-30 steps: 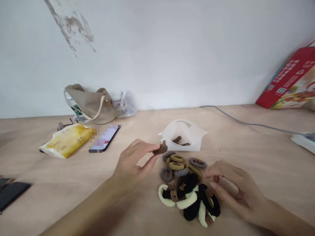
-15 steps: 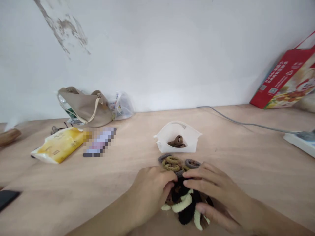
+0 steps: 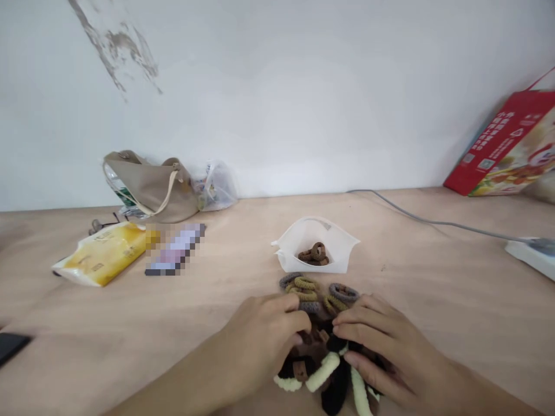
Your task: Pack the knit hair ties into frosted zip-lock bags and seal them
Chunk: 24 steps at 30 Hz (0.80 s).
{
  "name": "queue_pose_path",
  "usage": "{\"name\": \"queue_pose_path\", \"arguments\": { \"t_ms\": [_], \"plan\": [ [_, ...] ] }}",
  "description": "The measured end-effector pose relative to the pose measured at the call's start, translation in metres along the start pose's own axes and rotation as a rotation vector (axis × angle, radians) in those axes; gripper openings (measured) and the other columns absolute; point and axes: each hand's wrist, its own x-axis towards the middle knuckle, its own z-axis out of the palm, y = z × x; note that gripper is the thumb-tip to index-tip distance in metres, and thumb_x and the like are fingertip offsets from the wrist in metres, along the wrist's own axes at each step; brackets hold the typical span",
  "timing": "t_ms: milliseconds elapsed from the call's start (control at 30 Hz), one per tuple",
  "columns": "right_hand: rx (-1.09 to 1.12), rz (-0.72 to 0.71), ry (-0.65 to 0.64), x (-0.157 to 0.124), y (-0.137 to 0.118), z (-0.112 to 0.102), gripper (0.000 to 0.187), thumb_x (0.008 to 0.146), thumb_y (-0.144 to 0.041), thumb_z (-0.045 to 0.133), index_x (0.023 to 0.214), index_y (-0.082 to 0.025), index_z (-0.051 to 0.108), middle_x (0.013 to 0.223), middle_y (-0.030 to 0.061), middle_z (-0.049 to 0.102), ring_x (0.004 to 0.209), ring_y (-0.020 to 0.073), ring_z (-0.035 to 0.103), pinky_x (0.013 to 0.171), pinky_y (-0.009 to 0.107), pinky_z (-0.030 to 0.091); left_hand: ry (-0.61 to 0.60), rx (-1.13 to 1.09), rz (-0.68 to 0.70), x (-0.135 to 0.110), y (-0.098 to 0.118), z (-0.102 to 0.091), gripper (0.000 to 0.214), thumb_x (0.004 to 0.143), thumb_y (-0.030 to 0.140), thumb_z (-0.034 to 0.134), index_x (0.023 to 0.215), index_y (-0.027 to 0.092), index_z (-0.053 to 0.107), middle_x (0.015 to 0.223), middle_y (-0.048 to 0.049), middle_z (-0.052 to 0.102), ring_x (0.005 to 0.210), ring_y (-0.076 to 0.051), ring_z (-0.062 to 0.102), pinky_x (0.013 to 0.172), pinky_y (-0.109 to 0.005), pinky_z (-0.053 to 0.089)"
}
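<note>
A loose pile of fabric hair ties lies in front of me, with black and cream ones (image 3: 323,371) nearest and mustard (image 3: 304,295) and grey ones (image 3: 343,292) at its far side. My left hand (image 3: 271,332) is at the pile's left edge, its fingers curled in on a brown hair tie that they partly hide. On the right side, my right hand (image 3: 388,341) rests over black hair ties, thumb and fingers apart. Just beyond the pile, a white pouch (image 3: 289,245) stands with its mouth open and brown hair ties (image 3: 317,252) inside.
To the left lie a yellow-and-white soft pack (image 3: 108,254) and a phone (image 3: 177,251). Behind them are a taupe bag (image 3: 151,188) and a clear plastic bag (image 3: 219,188). A grey cable (image 3: 416,216) runs to a power strip (image 3: 529,257) at right, below a red box (image 3: 503,141).
Both hands have spread the near hair ties apart. The cream and black ones have shifted toward me, and more brown shows between my hands. The view has shifted slightly.
</note>
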Motion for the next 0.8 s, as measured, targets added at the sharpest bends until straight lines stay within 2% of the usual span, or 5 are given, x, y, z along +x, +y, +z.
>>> {"name": "queue_pose_path", "arguments": {
  "t_ms": [233, 400, 600, 700, 800],
  "plan": [
    [-0.010, -0.017, 0.017, 0.004, 0.001, 0.001, 0.024, 0.087, -0.011, 0.051, 0.109, -0.019, 0.055, 0.095, 0.0052, 0.065, 0.084, 0.0176, 0.058, 0.077, 0.033, 0.047, 0.240, -0.104, -0.057, 0.010, 0.003, -0.040, 0.014, 0.085, 0.012, 0.054, 0.088, 0.023, 0.062, 0.087, 0.0038, 0.063, 0.078, -0.013, 0.058, 0.068, -0.023, 0.041],
    [0.029, -0.007, 0.006, 0.002, 0.001, 0.001, 0.029, 0.084, -0.010, 0.054, 0.111, -0.020, 0.052, 0.097, 0.0037, 0.065, 0.084, 0.0161, 0.057, 0.078, 0.032, 0.047, 0.473, -0.045, -0.086, 0.036, -0.003, -0.038, 0.029, 0.084, 0.013, 0.055, 0.111, 0.025, 0.060, 0.094, 0.0017, 0.063, 0.070, -0.013, 0.056, 0.070, -0.026, 0.043],
    [0.073, 0.057, 0.028, 0.004, 0.004, -0.001, 0.024, 0.085, -0.010, 0.051, 0.107, -0.022, 0.053, 0.095, 0.0031, 0.065, 0.086, 0.0166, 0.058, 0.077, 0.031, 0.047, 0.356, -0.098, 0.010, 0.012, -0.015, -0.006, 0.015, 0.086, 0.014, 0.054, 0.085, 0.022, 0.066, 0.079, 0.0021, 0.065, 0.073, -0.013, 0.059, 0.069, -0.023, 0.045],
    [0.017, 0.221, 0.056, 0.009, 0.009, -0.003, 0.019, 0.085, -0.011, 0.045, 0.097, -0.022, 0.056, 0.087, 0.0033, 0.065, 0.079, 0.0170, 0.060, 0.069, 0.030, 0.048, 0.293, 0.012, -0.003, 0.008, -0.021, 0.012, 0.016, 0.084, 0.011, 0.055, 0.089, 0.022, 0.066, 0.085, 0.0003, 0.065, 0.079, -0.016, 0.061, 0.070, -0.026, 0.047],
    [-0.047, 0.364, -0.064, 0.014, 0.014, -0.005, 0.022, 0.083, -0.011, 0.045, 0.092, -0.023, 0.062, 0.088, 0.0038, 0.068, 0.079, 0.0186, 0.062, 0.070, 0.031, 0.049, 0.231, 0.171, -0.004, 0.014, -0.023, 0.025, 0.015, 0.084, 0.013, 0.056, 0.093, 0.020, 0.065, 0.089, -0.0022, 0.066, 0.083, -0.020, 0.063, 0.067, -0.028, 0.049]
  ]
}}
